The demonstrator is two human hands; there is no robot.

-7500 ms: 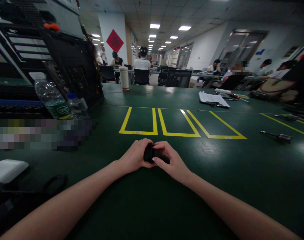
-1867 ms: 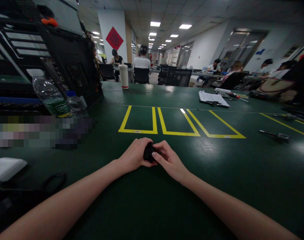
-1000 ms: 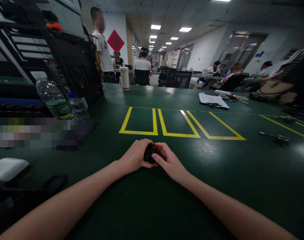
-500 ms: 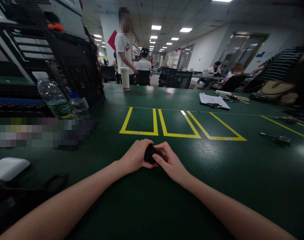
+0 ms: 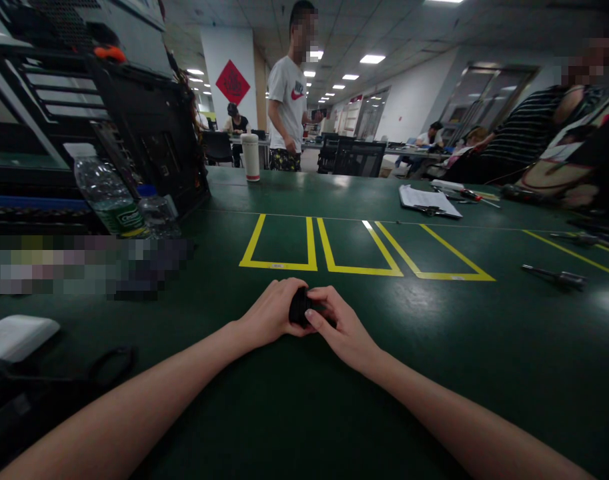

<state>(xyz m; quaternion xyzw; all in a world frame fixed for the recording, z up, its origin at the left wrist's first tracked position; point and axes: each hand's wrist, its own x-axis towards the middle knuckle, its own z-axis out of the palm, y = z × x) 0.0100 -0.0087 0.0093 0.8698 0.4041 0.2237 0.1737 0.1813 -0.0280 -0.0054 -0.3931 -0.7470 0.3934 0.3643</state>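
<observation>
The small black object [image 5: 299, 307] sits between the two hands, low over the counter [image 5: 304, 400]; whether it touches the surface is hard to tell. It is compact and chunky, nearly uniform in its darkness, with a dull finish that gives back little light. The part in view stands taller than it is wide, and a faint upright edge shows on its right side, just by the right thumb. Its left side is covered by the left hand [image 5: 270, 311], so the full outline cannot be made out, and finer detail is lost in the shadow.

The left hand is curled around the object, fingers over the top and thumb along the near side. The right hand [image 5: 345, 328] pinches its right edge, thumb in front and bent fingers behind, with a dark gap inside the curl.

Just beyond the hands, yellow tape [image 5: 278, 266] marks out open-ended frames on the green counter. Well to the right of the hands lies a dark tool [image 5: 554, 276] with a slim shaft; farther off on that side is a clipboard [image 5: 427, 200] with white paper. Ahead and left of the hands, a pale cup [image 5: 251, 159] stands upright.
</observation>
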